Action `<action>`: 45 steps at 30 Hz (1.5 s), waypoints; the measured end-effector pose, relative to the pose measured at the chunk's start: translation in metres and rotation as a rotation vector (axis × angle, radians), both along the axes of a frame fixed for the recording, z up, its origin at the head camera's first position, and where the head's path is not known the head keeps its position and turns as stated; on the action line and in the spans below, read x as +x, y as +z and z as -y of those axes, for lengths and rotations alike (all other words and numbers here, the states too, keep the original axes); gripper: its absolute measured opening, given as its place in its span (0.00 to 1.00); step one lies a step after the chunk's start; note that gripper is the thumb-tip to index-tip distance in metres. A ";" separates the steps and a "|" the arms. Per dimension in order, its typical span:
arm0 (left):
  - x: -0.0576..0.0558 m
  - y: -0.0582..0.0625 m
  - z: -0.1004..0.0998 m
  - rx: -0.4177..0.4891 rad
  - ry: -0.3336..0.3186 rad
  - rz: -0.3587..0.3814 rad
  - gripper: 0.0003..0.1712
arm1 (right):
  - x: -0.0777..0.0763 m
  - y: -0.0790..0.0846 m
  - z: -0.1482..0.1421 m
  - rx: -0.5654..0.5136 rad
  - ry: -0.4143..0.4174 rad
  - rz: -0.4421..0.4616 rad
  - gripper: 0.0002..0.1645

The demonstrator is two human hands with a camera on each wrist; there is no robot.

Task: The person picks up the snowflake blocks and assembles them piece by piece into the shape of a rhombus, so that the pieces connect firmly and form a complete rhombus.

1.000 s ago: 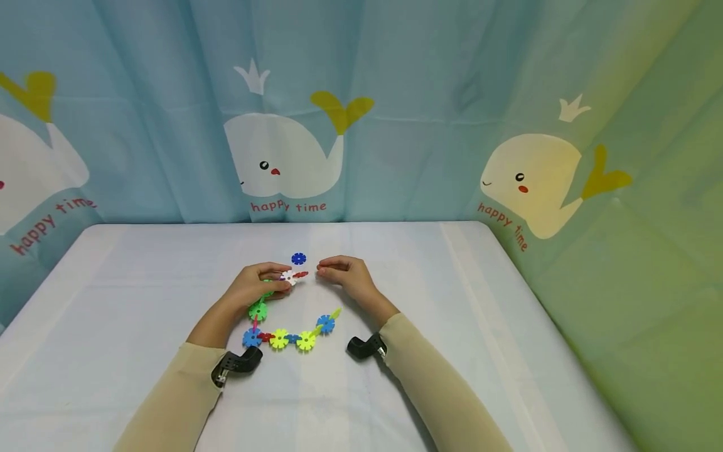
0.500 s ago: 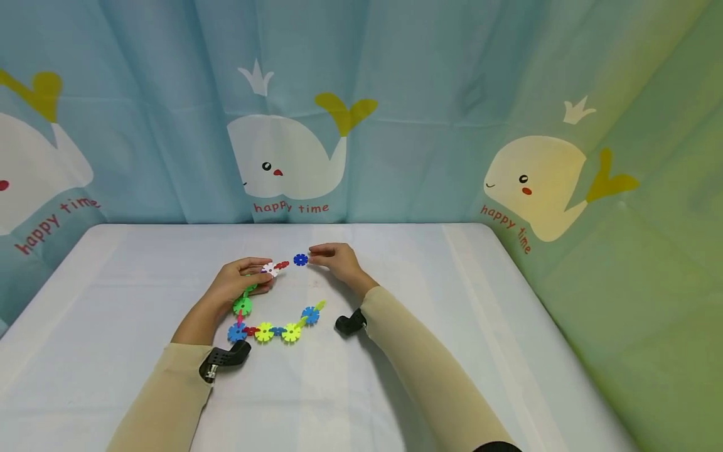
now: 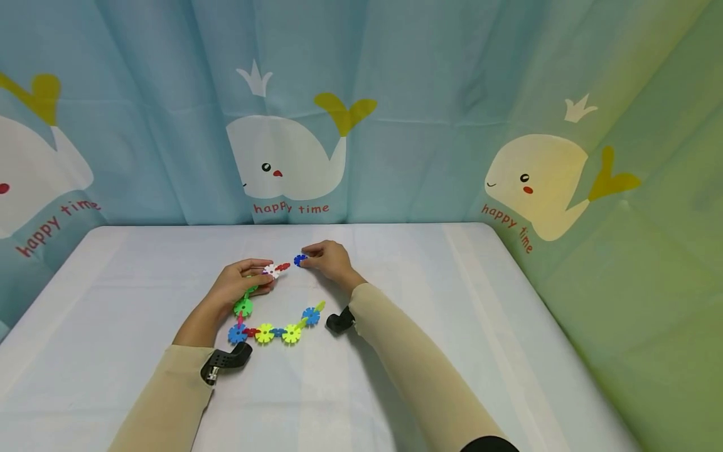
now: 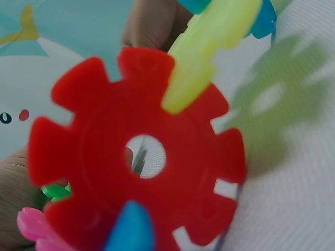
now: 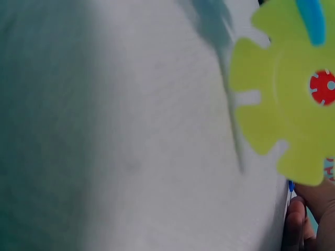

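Note:
My left hand pinches a white notched, flower-shaped disc at one end of a chain of interlocking plastic discs. A red disc stands edge-on in the white one, pointing right. Just beyond it, the thumb and fingers of my right hand grip the edge of a loose dark blue disc, a small gap from the red one. From the left hand the chain runs toward me through a green disc and a light blue disc. Part of it is hidden behind the left fingers.
The chain bends right along the white table through yellow discs to another light blue disc. A red disc fills much of the left wrist view. A whale-print curtain hangs behind the table.
My left hand shifted left with the chain, then stayed about still. My right hand moved left and away from me to the dark blue disc and took hold of its edge.

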State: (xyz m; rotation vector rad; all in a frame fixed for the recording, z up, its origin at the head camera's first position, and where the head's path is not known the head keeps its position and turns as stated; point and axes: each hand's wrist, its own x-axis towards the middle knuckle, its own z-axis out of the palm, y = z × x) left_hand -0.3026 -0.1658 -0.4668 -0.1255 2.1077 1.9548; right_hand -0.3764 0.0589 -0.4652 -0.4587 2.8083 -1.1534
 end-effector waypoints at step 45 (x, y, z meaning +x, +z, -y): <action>0.009 -0.003 -0.047 0.037 0.158 -0.038 0.24 | 0.051 -0.008 -0.043 -0.601 -0.131 0.118 0.14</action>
